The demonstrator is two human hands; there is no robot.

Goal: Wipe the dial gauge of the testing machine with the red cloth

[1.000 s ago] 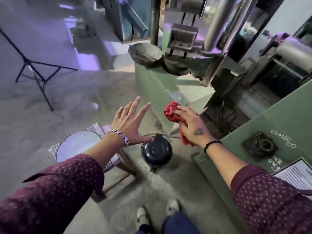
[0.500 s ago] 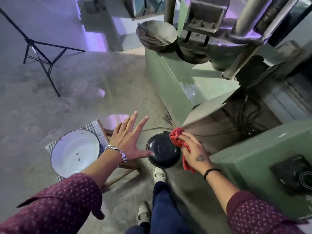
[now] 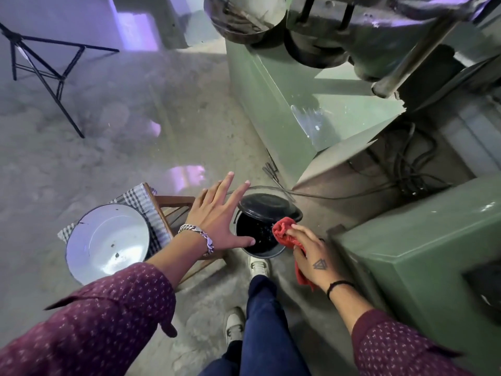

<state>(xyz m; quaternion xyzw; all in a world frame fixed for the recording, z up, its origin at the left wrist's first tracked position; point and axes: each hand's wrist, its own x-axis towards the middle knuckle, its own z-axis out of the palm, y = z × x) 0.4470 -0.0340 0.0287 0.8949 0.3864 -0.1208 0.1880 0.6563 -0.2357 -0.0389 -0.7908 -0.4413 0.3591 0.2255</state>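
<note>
My right hand (image 3: 314, 253) grips the red cloth (image 3: 284, 233), bunched at the fingertips with a tail hanging below the palm. The cloth hangs over the right rim of a black pedal bin (image 3: 257, 240) on the floor, whose lid (image 3: 267, 206) stands raised. My left hand (image 3: 219, 217) hovers flat with fingers spread, left of the bin, thumb over its rim. One white shoe (image 3: 259, 265) rests at the bin's base. The green testing machine (image 3: 292, 104) rises behind; no dial gauge shows.
A white enamel basin (image 3: 107, 241) sits on a checked cloth over a wooden stool (image 3: 173, 204) at my left. A green cabinet (image 3: 423, 245) stands close on the right. Cables (image 3: 406, 169) lie between the machines. A black tripod (image 3: 46, 63) stands far left.
My view has tilted down and closer to the floor. The bin's lid has come up. My right hand has carried the red cloth from the machine's corner down to the bin's rim.
</note>
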